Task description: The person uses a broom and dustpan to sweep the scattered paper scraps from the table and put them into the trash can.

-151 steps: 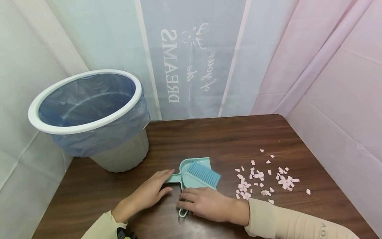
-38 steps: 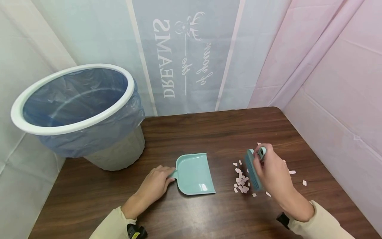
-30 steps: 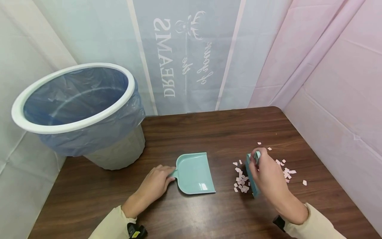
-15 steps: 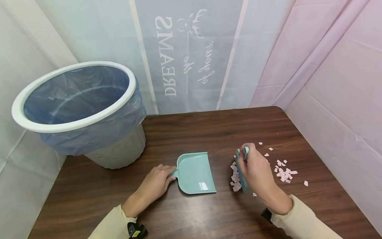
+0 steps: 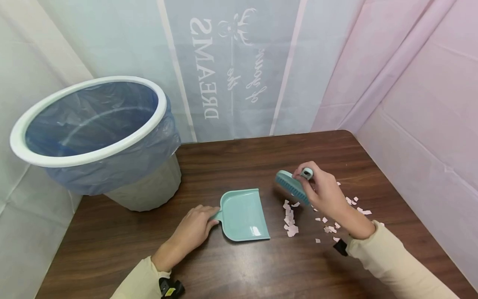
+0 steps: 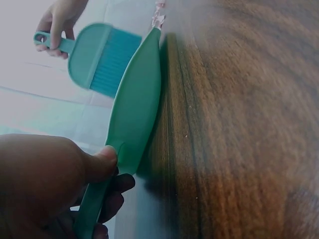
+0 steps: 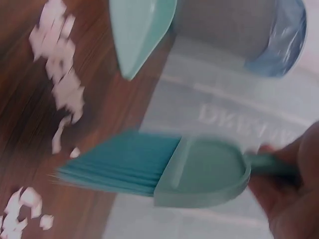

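Observation:
My left hand grips the short handle of a light teal dustpan, which lies on the table with its wide edge facing right. My right hand holds a matching hand brush by its handle, raised over the table. In the right wrist view, the blue-green bristles point toward the table. White paper scraps form a narrow line between the dustpan's edge and the brush. More scraps are scattered below and behind the right hand.
A grey trash bin with a white rim and blue plastic liner stands at the left back of the brown wooden table. Printed cloth hangs behind the table, and pale sheets line the sides.
The right hand took up the brush from the dustpan and drew a group of scraps leftward. It has now lifted the brush up and away from them. The left hand took the dustpan's handle.

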Demonstrator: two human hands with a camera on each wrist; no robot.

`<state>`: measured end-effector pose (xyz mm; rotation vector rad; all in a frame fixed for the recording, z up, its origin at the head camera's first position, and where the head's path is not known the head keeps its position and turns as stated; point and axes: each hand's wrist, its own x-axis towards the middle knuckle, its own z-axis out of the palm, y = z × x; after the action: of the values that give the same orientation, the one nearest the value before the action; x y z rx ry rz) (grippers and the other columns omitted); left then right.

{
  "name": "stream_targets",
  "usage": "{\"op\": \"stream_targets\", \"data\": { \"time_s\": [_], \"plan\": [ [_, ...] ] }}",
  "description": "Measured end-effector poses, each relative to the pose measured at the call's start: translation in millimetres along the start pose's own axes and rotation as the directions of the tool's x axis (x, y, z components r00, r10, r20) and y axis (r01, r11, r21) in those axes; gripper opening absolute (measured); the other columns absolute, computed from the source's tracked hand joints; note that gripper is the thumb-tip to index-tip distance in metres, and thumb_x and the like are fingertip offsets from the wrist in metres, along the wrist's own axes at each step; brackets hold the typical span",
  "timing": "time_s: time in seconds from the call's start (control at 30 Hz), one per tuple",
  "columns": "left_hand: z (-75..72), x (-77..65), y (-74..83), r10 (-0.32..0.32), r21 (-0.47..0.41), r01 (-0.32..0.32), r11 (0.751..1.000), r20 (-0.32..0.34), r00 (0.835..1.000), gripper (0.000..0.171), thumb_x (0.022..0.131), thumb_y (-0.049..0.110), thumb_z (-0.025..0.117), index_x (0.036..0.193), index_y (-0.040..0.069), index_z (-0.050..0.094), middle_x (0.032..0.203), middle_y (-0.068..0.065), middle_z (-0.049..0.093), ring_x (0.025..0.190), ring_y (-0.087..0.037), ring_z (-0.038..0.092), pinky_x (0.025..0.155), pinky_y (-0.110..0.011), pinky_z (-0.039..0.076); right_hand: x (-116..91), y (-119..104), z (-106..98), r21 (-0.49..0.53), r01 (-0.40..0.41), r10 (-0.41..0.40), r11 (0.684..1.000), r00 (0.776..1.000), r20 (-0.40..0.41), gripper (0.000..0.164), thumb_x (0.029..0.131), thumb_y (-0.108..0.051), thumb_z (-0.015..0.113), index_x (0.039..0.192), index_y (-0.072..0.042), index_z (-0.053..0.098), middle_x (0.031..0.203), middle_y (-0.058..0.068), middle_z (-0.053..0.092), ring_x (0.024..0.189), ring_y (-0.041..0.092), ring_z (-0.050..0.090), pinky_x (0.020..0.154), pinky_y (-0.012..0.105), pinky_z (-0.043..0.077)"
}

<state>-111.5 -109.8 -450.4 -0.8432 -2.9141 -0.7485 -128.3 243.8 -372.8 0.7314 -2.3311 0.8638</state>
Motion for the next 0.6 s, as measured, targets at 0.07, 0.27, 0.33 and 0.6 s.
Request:
{"op": "stream_targets", "data": {
  "time_s": [0.07,0.27,0.33,0.6],
  "plan": [
    [0.0,0.1,0.0,-0.001,-0.003,0.001,1.000,0.002,1.000,0.036,0.094,0.012,0.073,0.126,-0.003,0.068,0.119,-0.014,0.072,0.104,-0.028,0.066,0.093,-0.046,0.053,2.7,12.1,0.3,0.064,0.052,-0.055,0.997,0.997,0.050,0.029,0.085,0.021,0.067,0.103,-0.002,0.060,0.095,0.005,0.071,0.081,0.016,0.067,0.066,0.012,0.048],
    [1.0,1.8,-0.9,0.006,-0.009,-0.006,1.000,0.007,1.000,0.036,0.094,0.012,0.073,0.127,-0.003,0.068,0.119,-0.014,0.072,0.105,-0.028,0.067,0.093,-0.047,0.053,0.8,35.6,3.5,0.142,0.118,-0.136,0.983,0.982,0.127,0.036,0.082,0.025,0.067,0.102,-0.004,0.061,0.097,0.003,0.072,0.084,0.020,0.070,0.067,0.013,0.049],
    [1.2,2.3,-1.1,0.005,-0.007,-0.005,1.000,0.004,1.000,0.036,0.095,0.013,0.073,0.127,-0.003,0.068,0.119,-0.013,0.072,0.104,-0.028,0.066,0.093,-0.047,0.053,0.2,38.4,3.8,0.151,0.117,-0.137,0.982,0.982,0.132,0.036,0.082,0.025,0.067,0.102,-0.004,0.061,0.097,0.003,0.072,0.084,0.020,0.069,0.069,0.013,0.049],
    [0.1,2.1,-1.0,0.000,-0.006,0.000,1.000,0.007,1.000,0.036,0.094,0.011,0.073,0.126,-0.004,0.068,0.118,-0.014,0.072,0.105,-0.027,0.066,0.093,-0.045,0.053,-6.6,31.2,-0.2,0.214,0.095,-0.135,0.972,0.973,0.185,0.039,0.082,0.024,0.069,0.105,-0.008,0.062,0.098,0.001,0.073,0.084,0.013,0.069,0.068,0.014,0.051]
  ]
}}
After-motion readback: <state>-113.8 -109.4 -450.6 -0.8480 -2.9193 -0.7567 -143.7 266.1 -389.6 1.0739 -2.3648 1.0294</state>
